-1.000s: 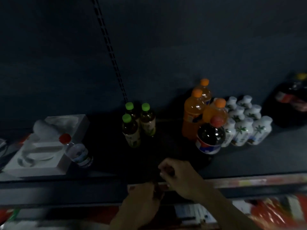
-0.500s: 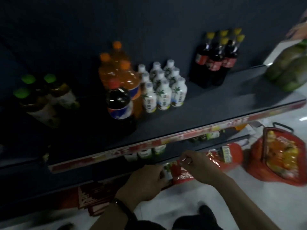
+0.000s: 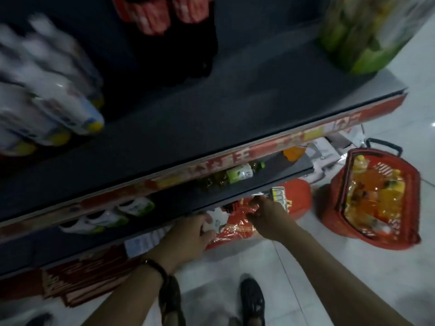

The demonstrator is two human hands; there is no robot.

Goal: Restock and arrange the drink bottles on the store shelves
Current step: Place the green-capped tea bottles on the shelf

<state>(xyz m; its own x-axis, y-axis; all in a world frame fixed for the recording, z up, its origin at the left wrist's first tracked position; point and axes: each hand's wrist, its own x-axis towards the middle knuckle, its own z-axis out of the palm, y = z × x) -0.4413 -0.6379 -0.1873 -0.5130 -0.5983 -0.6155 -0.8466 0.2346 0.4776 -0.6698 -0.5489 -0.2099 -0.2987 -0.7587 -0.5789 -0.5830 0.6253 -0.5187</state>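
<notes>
A red plastic-wrapped pack (image 3: 235, 229) lies on the floor under the lowest shelf. My left hand (image 3: 188, 236) holds its left end with curled fingers. My right hand (image 3: 268, 217) pinches the wrapping at its top. On the upper shelf (image 3: 211, 114) stand blurred white bottles (image 3: 47, 102) at the left and dark bottles with red labels (image 3: 164, 31) at the back. A green-labelled tea bottle (image 3: 237, 174) lies on the lower shelf, and white-and-green bottles (image 3: 106, 217) are further left.
A red shopping basket (image 3: 376, 196) with orange drink bottles stands on the tiled floor at the right. A green wrapped pack (image 3: 364, 31) sits at the shelf's right end. Red cartons (image 3: 77, 283) lie low left. My shoes (image 3: 251, 300) are on the floor below.
The view has swung right and down from the upper shelf. Both hands have dropped from the shelf edge to the red pack on the floor.
</notes>
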